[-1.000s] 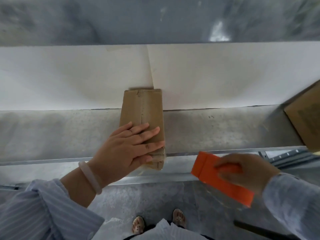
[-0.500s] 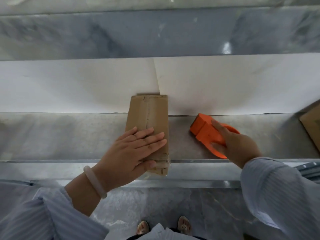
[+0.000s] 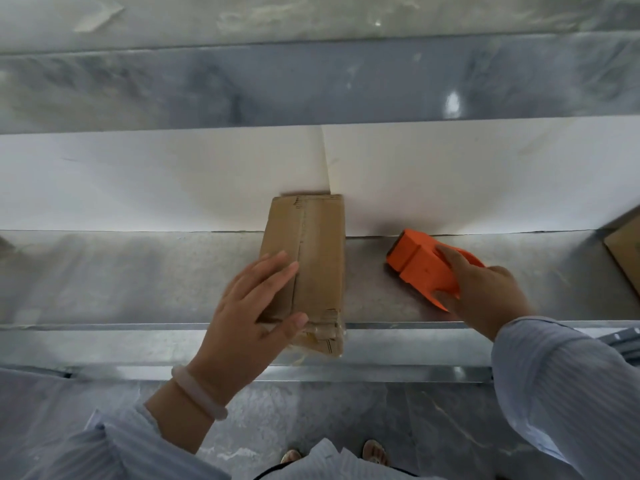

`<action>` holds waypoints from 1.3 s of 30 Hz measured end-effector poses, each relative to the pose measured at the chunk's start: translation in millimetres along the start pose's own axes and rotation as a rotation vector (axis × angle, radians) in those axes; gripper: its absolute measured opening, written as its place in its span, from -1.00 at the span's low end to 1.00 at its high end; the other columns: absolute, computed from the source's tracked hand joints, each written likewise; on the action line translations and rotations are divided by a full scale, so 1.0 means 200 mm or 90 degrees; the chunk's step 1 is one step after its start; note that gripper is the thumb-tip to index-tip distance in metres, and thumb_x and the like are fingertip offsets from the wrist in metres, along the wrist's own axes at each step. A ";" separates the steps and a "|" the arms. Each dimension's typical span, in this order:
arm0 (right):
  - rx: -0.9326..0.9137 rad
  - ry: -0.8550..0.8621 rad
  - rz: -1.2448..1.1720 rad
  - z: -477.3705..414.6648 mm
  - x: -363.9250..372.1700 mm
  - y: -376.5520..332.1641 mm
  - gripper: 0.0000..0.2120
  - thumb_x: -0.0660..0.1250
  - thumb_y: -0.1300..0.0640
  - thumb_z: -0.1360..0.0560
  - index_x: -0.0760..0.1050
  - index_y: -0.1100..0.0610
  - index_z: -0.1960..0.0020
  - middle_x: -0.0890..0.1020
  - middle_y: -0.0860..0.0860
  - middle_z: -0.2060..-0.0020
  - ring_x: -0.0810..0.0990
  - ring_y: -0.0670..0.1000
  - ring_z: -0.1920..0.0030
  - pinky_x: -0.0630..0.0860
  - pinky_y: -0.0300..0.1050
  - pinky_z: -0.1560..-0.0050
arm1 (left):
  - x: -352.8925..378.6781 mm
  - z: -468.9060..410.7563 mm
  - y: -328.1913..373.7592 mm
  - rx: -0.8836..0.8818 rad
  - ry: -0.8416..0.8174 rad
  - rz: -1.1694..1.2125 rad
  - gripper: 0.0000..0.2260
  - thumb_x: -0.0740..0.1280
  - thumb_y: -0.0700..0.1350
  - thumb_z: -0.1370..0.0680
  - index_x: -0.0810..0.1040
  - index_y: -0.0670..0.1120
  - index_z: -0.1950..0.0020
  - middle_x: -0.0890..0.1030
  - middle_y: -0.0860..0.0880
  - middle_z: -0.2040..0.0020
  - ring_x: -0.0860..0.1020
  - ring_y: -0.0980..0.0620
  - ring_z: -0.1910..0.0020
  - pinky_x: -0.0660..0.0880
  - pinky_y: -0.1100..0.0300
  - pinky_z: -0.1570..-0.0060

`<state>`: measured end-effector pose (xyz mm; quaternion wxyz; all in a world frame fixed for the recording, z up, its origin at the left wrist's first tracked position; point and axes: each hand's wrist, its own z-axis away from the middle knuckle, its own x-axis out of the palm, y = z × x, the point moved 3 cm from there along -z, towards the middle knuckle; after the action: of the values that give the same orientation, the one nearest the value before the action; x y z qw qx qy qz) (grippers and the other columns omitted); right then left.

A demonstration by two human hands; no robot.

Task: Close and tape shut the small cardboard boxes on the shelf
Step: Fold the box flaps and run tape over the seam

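A small brown cardboard box [image 3: 318, 258] lies lengthwise on the grey metal shelf [image 3: 138, 278], flaps closed, with clear tape along its top seam. Its near end sticks out over the shelf's front edge. My left hand [image 3: 249, 317] rests on the box's near left part, fingers straight on top and thumb lying across the near end. To the right of the box, my right hand [image 3: 485, 296] grips an orange tape dispenser [image 3: 419, 268], which sits on the shelf apart from the box.
A white board [image 3: 138, 181] lines the back of the shelf behind the box. Part of another cardboard box [image 3: 627, 251] shows at the right edge. A grey beam [image 3: 311, 84] runs above. My feet stand on the floor below the shelf's front rail.
My right hand lifted the orange dispenser from below the shelf front and set it on the shelf right of the box. My left hand slid leftward across the box top.
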<state>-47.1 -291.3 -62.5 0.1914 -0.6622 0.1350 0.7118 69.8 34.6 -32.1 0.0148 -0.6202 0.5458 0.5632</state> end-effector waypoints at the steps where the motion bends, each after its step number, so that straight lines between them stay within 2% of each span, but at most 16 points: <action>1: 0.020 -0.021 -0.030 0.00 -0.01 0.00 -0.27 0.35 -0.14 -0.50 0.08 -0.10 -0.56 0.62 0.05 -0.20 0.59 0.16 -0.14 0.38 -0.01 -0.20 | 0.00 0.01 -0.01 -0.020 0.000 0.024 -0.46 0.31 0.17 -0.50 0.42 0.02 -0.44 0.38 0.12 -0.46 0.32 0.05 -0.46 0.39 -0.16 -0.37; 7: 0.051 -0.027 -0.100 -0.01 0.00 -0.02 -0.29 0.38 -0.06 -0.50 0.12 -0.13 -0.55 0.61 0.04 -0.23 0.55 0.16 -0.21 0.27 -0.04 -0.33 | 0.01 0.02 -0.03 -0.020 -0.028 0.020 -0.42 0.19 0.32 -0.54 0.45 -0.01 -0.43 0.37 0.11 -0.47 0.28 0.08 -0.50 0.37 -0.18 -0.38; 11: 0.011 0.016 -0.047 -0.01 0.04 -0.03 -0.29 0.36 -0.10 -0.50 0.10 -0.09 -0.54 0.62 0.03 -0.20 0.58 0.11 -0.19 0.26 0.00 -0.36 | 0.01 0.02 -0.03 -0.029 -0.024 0.041 -0.44 0.20 0.32 -0.54 0.43 0.03 -0.43 0.35 0.13 -0.48 0.26 0.09 -0.50 0.36 -0.13 -0.40; 13: -0.009 0.029 -0.007 -0.01 0.07 -0.02 -0.27 0.33 -0.15 -0.50 0.06 -0.08 -0.54 0.61 0.01 -0.20 0.57 0.08 -0.21 0.27 0.03 -0.35 | 0.01 0.03 -0.02 -0.048 -0.005 0.084 -0.49 0.24 0.26 -0.53 0.39 0.09 -0.43 0.32 0.13 -0.49 0.26 0.13 -0.49 0.38 0.08 -0.41; 15: 0.003 0.026 0.016 -0.02 0.07 -0.01 -0.27 0.28 -0.23 -0.50 0.02 -0.10 -0.54 0.54 0.00 -0.29 0.50 0.09 -0.29 0.26 0.11 -0.37 | 0.00 0.04 0.00 -0.077 0.022 0.121 -0.52 0.24 0.20 -0.52 0.33 0.15 -0.43 0.27 0.18 -0.49 0.24 0.26 -0.46 0.33 0.42 -0.32; 16: 0.015 0.017 0.025 -0.02 0.07 0.00 -0.27 0.25 -0.27 -0.50 0.01 -0.11 -0.54 0.48 0.00 -0.35 0.46 0.10 -0.34 0.24 0.17 -0.38 | -0.01 0.04 0.00 -0.086 0.030 0.129 -0.51 0.23 0.20 -0.52 0.29 0.17 -0.44 0.24 0.22 -0.49 0.22 0.33 -0.44 0.30 0.52 -0.27; 18: 0.029 -0.008 0.050 -0.02 0.06 0.01 -0.23 0.20 -0.35 -0.47 -0.02 -0.13 -0.55 0.39 0.00 -0.42 0.40 0.12 -0.38 0.19 0.26 -0.40 | -0.01 0.06 -0.01 -0.096 0.031 0.127 -0.49 0.22 0.21 -0.51 0.24 0.20 -0.45 0.21 0.26 -0.49 0.21 0.40 -0.41 0.28 0.58 -0.21; 20: 0.027 -0.003 0.069 -0.01 0.05 0.00 -0.17 0.21 -0.38 -0.44 -0.03 -0.11 -0.57 0.37 0.01 -0.42 0.39 0.13 -0.38 0.17 0.29 -0.41 | -0.01 0.08 -0.03 -0.089 0.032 0.111 -0.46 0.23 0.23 -0.51 0.25 0.17 -0.48 0.23 0.19 -0.51 0.20 0.38 -0.43 0.26 0.57 -0.23; 23: 0.010 0.152 -0.057 0.04 -0.02 -0.07 -0.25 0.27 -0.23 -0.46 0.17 0.03 -0.55 0.43 0.08 -0.36 0.40 0.17 -0.35 0.26 0.28 -0.41 | -0.01 0.11 -0.06 -0.067 0.024 0.094 -0.42 0.24 0.33 -0.51 0.30 0.18 -0.49 0.23 0.09 -0.54 0.20 0.25 -0.48 0.28 0.50 -0.28; 25: 0.014 0.250 -0.260 0.11 -0.09 -0.18 -0.37 0.29 -0.12 -0.49 0.29 0.09 -0.50 0.43 0.10 -0.38 0.37 0.15 -0.37 0.29 0.16 -0.42 | -0.01 0.12 -0.06 -0.057 0.027 0.084 -0.42 0.23 0.39 -0.49 0.33 0.20 -0.47 0.24 0.08 -0.53 0.26 0.09 -0.48 0.36 0.26 -0.33; 26: -0.003 0.260 -0.348 0.16 -0.11 -0.27 -0.40 0.25 -0.13 -0.52 0.31 0.09 -0.48 0.41 0.08 -0.40 0.35 0.11 -0.40 0.29 0.10 -0.43 | 0.00 0.11 -0.06 -0.048 0.034 0.074 -0.42 0.24 0.38 -0.49 0.37 0.18 -0.45 0.27 0.06 -0.52 0.30 0.02 -0.46 0.40 0.12 -0.33; 29: -0.166 0.205 -0.458 0.31 -0.10 -0.62 -0.37 0.16 -0.27 -0.52 0.27 -0.03 -0.51 0.28 -0.04 -0.50 0.21 -0.08 -0.50 0.21 -0.09 -0.48 | 0.02 0.08 -0.03 -0.006 0.050 0.020 -0.45 0.27 0.36 -0.49 0.52 0.06 -0.35 0.38 0.02 -0.45 0.35 -0.06 -0.42 0.42 -0.15 -0.32; 31: -0.219 0.154 -0.501 0.35 -0.03 -0.80 -0.33 0.15 -0.36 -0.50 0.21 -0.09 -0.52 0.15 -0.12 -0.54 0.09 -0.17 -0.54 0.11 -0.28 -0.48 | 0.04 0.06 -0.03 0.017 0.064 -0.021 -0.49 0.27 0.34 -0.49 0.56 0.05 -0.29 0.46 0.02 -0.40 0.38 -0.07 -0.41 0.38 -0.11 -0.36; 33: -0.191 0.169 -0.558 0.33 0.04 -0.89 -0.32 0.18 -0.38 -0.49 0.31 -0.03 -0.48 0.13 -0.13 -0.54 0.08 -0.14 -0.55 0.10 -0.30 -0.49 | 0.05 0.06 -0.05 0.026 0.071 -0.035 -0.49 0.27 0.34 -0.49 0.59 0.03 -0.25 0.49 0.01 -0.37 0.40 -0.06 -0.39 0.34 0.01 -0.39; 36: -0.207 0.237 -0.556 0.30 0.09 -0.87 -0.38 0.27 -0.31 -0.49 0.45 0.07 -0.40 0.25 -0.03 -0.52 0.18 0.00 -0.54 0.25 -0.05 -0.50 | 0.05 0.04 -0.07 0.045 0.069 -0.041 -0.50 0.30 0.31 -0.47 0.63 0.00 -0.23 0.52 0.01 -0.34 0.41 -0.03 -0.38 0.25 0.22 -0.43; 39: -0.242 0.250 -0.525 0.28 0.12 -0.80 -0.48 0.29 -0.21 -0.53 0.45 0.02 -0.40 0.28 -0.04 -0.51 0.21 0.06 -0.53 0.35 0.21 -0.41 | 0.04 0.02 -0.10 0.084 0.035 -0.032 -0.51 0.30 0.28 -0.48 0.60 -0.01 -0.25 0.52 0.03 -0.35 0.37 0.05 -0.42 0.21 0.29 -0.45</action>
<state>-26.1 -121.6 -72.4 0.3042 -0.8052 -0.2371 0.4504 79.3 39.8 -50.8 0.0548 -0.6468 0.5659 0.5084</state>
